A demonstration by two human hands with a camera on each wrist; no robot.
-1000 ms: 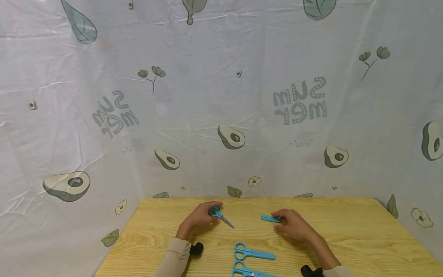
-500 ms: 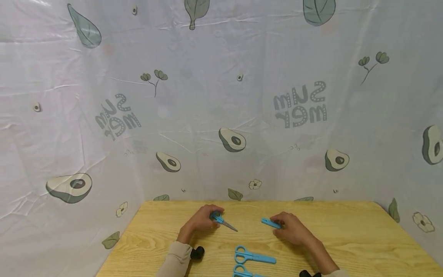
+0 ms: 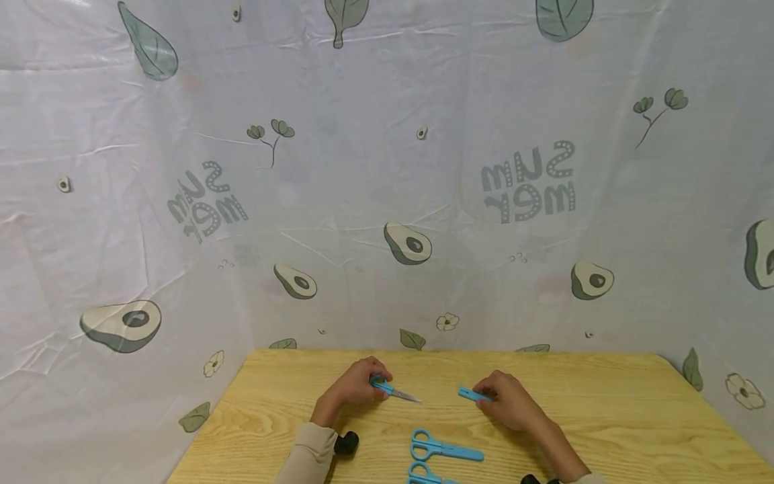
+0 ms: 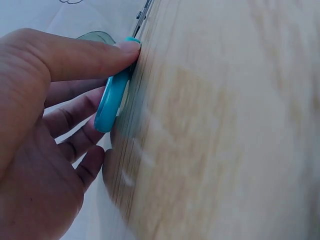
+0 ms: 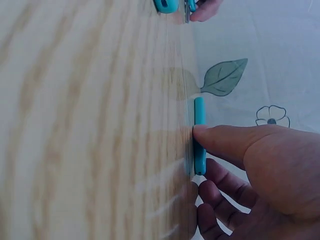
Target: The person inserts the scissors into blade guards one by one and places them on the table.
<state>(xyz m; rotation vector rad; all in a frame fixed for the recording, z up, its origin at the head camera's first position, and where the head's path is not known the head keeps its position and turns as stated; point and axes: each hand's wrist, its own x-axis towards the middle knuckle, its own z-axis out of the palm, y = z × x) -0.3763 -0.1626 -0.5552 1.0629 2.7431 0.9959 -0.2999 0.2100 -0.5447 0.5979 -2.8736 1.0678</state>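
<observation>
My left hand pinches a pair of small scissors by its blue handles, thumb on top; the bare metal blades point right and a little toward me. In the left wrist view the blue handle sits between thumb and fingers. Across a short gap, my right hand grips a blue blade cover, its free end toward the scissors. From the right wrist view, the thumb presses on the cover. Blades and cover are apart.
Two more blue scissors lie nearer me: one sheathed pair and another pair cut off by the frame's lower edge. All rest on a wood-grain table. A printed plastic sheet hangs behind.
The scissors in my left hand have turned, their tips swinging slightly right and up toward the cover. The cover in my right hand has tilted a little. The scissors on the table stay put.
</observation>
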